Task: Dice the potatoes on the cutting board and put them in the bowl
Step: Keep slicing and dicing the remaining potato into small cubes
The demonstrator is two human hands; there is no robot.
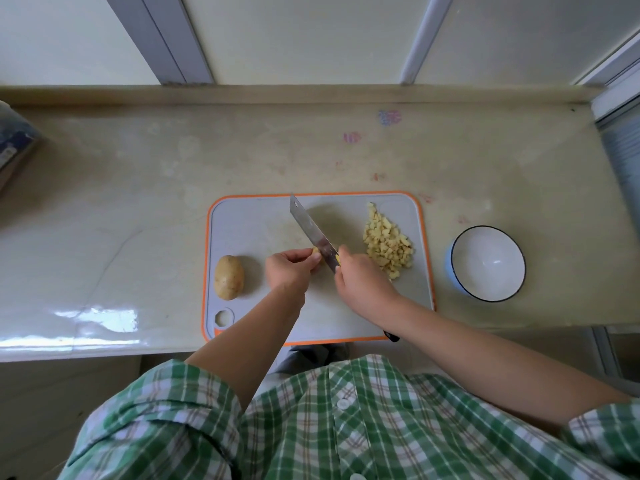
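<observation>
A grey cutting board (249,220) with an orange rim lies on the counter. A whole unpeeled potato (229,277) rests at its left side. A heap of diced potato (386,244) sits at its right side. My left hand (290,268) pinches a small potato piece (315,251) against the board. My right hand (362,280) grips the knife (311,230), whose blade stands right beside that piece. A white bowl (488,263) with a dark rim stands on the counter right of the board, and nothing shows inside it.
The beige counter (138,188) runs far to the left and behind the board. A blue and white object (14,140) sits at the far left edge. A raised ledge (311,95) and window frames close the back. The counter's front edge is near my body.
</observation>
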